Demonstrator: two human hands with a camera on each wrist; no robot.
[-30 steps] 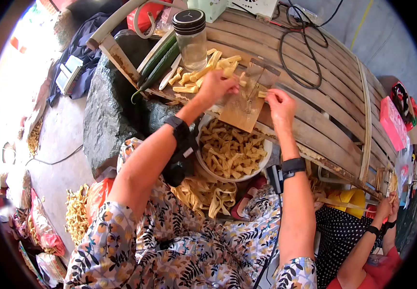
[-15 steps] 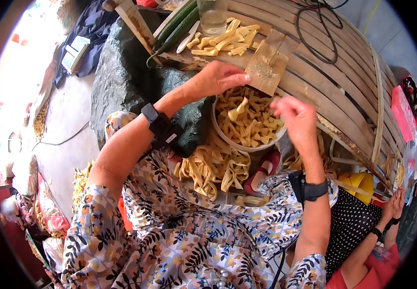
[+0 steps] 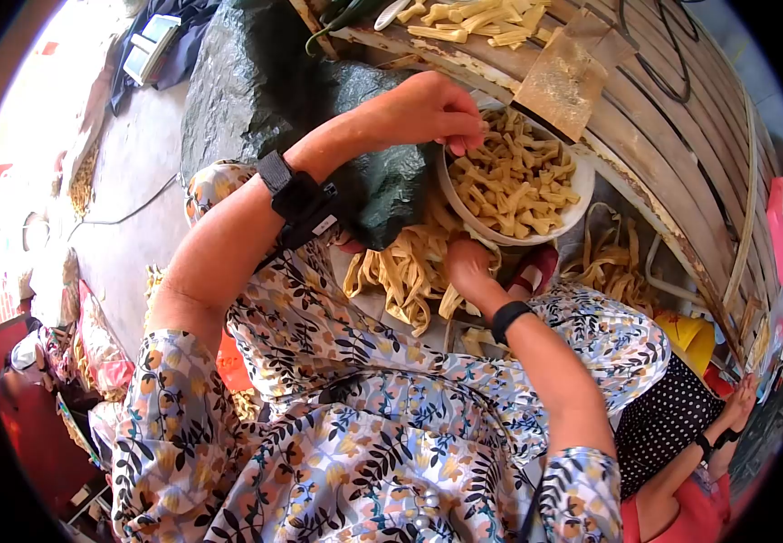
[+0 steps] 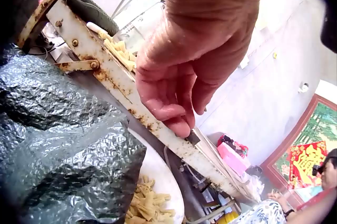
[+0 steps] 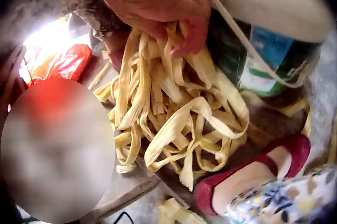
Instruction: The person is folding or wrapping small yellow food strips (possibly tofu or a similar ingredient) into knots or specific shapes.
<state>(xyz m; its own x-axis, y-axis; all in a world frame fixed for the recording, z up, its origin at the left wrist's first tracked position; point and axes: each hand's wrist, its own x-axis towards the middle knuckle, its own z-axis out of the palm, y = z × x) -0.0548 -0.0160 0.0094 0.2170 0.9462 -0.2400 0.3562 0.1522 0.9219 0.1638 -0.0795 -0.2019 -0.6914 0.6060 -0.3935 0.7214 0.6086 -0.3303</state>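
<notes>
My left hand [image 3: 423,110] hovers at the left rim of a white bucket [image 3: 583,185] filled with short, knotted pale-yellow pieces [image 3: 518,176]. In the left wrist view its fingers hang loosely curled, with nothing visible between them. Below the bucket, my right hand [image 3: 471,271] reaches down to a heap of long, flat pale-yellow strips [image 3: 391,276]. The right wrist view shows its fingers [image 5: 195,37] curled into the top of these strips [image 5: 158,82], gripping some. A small wooden board [image 3: 563,90] lies on the bench edge, jutting over the bucket.
The slatted bench [image 3: 645,145] has a rusty front edge and carries more yellow pieces [image 3: 477,18] and a cucumber [image 3: 346,14]. Dark green plastic sheeting [image 3: 256,100] stands left of the bucket. A red shoe [image 5: 253,174] is beside the strips. Another person [image 3: 681,489] sits at right.
My right hand has left the board and dropped to the strips below the bucket. A knotted piece fell into the bucket. My left hand has moved off the board to the bucket's left rim.
</notes>
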